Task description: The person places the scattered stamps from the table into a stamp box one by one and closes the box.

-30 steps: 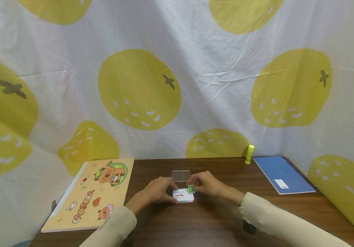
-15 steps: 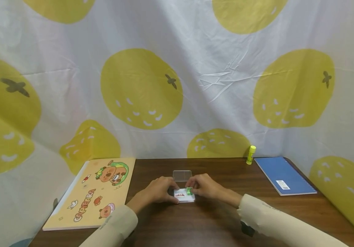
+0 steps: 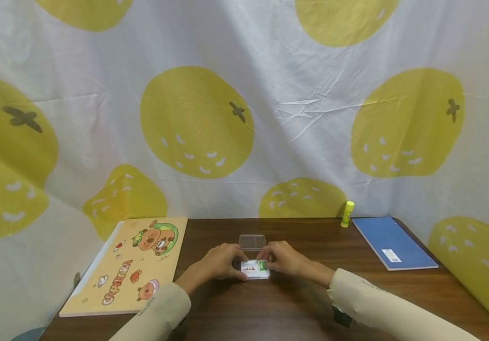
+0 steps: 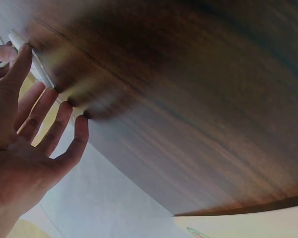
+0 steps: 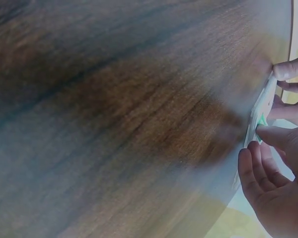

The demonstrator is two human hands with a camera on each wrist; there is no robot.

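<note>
With the small white card [image 3: 254,269] lying flat at mid-table just before a clear plastic case [image 3: 252,241], the left hand [image 3: 221,262] pinched its left edge and the right hand [image 3: 282,258] pressed its green sticker [image 3: 263,266]; being light, thin and bendable, it appeared best gripped by its edges.

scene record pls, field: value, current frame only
left hand: holds the left edge of the small white card box
right hand: presses a green piece onto the box
clear lid: just behind the box
table: dark wood
left: capybara sketchbook
right: blue notebook, glue stick
</note>
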